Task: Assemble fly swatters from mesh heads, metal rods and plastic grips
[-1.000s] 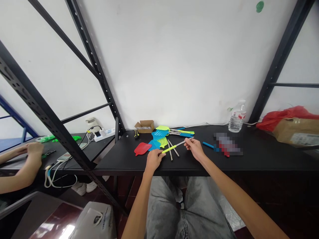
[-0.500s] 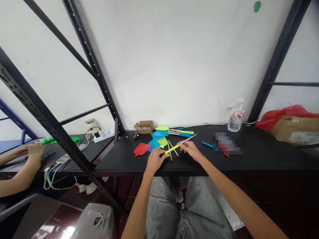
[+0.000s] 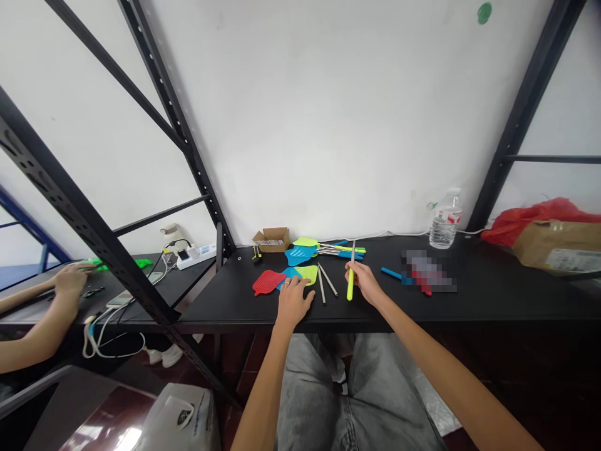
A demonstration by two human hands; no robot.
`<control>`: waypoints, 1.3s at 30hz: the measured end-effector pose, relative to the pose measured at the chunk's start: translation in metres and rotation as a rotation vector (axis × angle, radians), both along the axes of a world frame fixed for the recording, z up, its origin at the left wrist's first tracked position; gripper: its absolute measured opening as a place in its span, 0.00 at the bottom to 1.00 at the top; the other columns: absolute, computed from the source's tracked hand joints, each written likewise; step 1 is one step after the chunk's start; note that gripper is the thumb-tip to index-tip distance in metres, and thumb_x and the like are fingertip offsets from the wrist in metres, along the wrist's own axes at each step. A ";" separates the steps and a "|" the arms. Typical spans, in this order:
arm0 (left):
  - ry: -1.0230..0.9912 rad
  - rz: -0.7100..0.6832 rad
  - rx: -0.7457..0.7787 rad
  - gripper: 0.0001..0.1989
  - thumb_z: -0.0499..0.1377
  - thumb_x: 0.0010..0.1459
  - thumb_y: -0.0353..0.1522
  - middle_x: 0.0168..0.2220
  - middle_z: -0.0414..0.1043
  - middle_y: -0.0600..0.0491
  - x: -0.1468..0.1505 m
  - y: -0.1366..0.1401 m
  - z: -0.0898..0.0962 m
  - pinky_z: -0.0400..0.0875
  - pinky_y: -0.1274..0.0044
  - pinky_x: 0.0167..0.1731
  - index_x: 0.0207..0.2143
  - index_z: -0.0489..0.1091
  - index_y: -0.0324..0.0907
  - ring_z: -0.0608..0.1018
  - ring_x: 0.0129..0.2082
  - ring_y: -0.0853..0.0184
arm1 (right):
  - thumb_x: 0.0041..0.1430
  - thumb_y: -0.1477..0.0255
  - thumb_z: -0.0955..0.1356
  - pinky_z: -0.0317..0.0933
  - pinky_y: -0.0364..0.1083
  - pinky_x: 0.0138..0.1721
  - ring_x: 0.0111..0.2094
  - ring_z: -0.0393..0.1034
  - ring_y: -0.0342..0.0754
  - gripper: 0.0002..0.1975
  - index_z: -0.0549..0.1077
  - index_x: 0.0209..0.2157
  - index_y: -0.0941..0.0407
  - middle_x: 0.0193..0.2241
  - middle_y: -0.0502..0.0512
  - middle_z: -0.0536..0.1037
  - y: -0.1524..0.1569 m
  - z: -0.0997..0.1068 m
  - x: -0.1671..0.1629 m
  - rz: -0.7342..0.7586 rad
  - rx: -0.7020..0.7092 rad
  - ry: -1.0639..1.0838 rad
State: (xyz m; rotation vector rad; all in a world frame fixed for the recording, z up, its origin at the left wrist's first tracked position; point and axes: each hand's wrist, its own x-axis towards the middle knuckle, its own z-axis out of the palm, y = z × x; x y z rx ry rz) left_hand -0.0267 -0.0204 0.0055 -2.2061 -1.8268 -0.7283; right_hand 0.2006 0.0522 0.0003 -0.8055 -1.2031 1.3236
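My right hand (image 3: 364, 282) grips a thin metal rod with a yellow-green grip (image 3: 350, 283), held nearly upright above the black table (image 3: 469, 300). My left hand (image 3: 293, 299) lies spread on the table, its fingers touching a yellow-green swatter head (image 3: 308, 273) and a blue one beside it. A red swatter head (image 3: 268, 281) lies just to the left. Two bare metal rods (image 3: 324, 282) rest between my hands. Farther back lie assembled swatters, blue (image 3: 300, 253) and yellow-green (image 3: 306, 242), with their handles pointing right.
A small cardboard box (image 3: 272, 238) stands at the back. A water bottle (image 3: 444, 220) and a red bag on a carton (image 3: 549, 238) are at the right. A loose blue handle (image 3: 390, 273) lies nearby. Another person's hand (image 3: 70, 279) works at the left table beside a power strip (image 3: 195, 254).
My left hand let go of the yellow-green grip and dropped onto the swatter heads. My right hand swung the rod from a slant to nearly upright.
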 end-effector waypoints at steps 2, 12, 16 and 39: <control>0.011 0.052 0.026 0.18 0.56 0.61 0.39 0.46 0.69 0.47 0.000 0.001 -0.002 0.62 0.66 0.48 0.52 0.71 0.45 0.68 0.47 0.56 | 0.53 0.54 0.68 0.51 0.43 0.23 0.20 0.60 0.43 0.17 0.68 0.28 0.55 0.18 0.47 0.67 -0.001 0.001 0.000 -0.001 -0.002 0.002; 0.014 0.241 0.016 0.15 0.56 0.61 0.42 0.44 0.69 0.46 -0.004 0.010 -0.003 0.63 0.68 0.43 0.44 0.77 0.45 0.69 0.45 0.56 | 0.51 0.50 0.68 0.49 0.44 0.22 0.19 0.58 0.43 0.20 0.68 0.27 0.54 0.17 0.47 0.66 0.000 0.000 0.000 -0.008 0.040 -0.048; 0.127 0.168 0.056 0.12 0.57 0.61 0.40 0.43 0.69 0.45 -0.004 0.014 0.003 0.62 0.66 0.44 0.38 0.78 0.45 0.68 0.46 0.55 | 0.51 0.51 0.68 0.48 0.43 0.21 0.17 0.54 0.41 0.20 0.69 0.26 0.54 0.14 0.45 0.62 0.002 -0.002 0.000 0.032 0.053 -0.088; 0.491 -0.061 0.061 0.20 0.48 0.65 0.34 0.32 0.75 0.38 -0.002 0.040 0.045 0.58 0.66 0.40 0.31 0.77 0.35 0.74 0.40 0.52 | 0.57 0.64 0.68 0.63 0.52 0.40 0.44 0.73 0.62 0.14 0.75 0.41 0.58 0.41 0.68 0.77 0.007 0.029 0.114 -0.426 -0.084 -1.572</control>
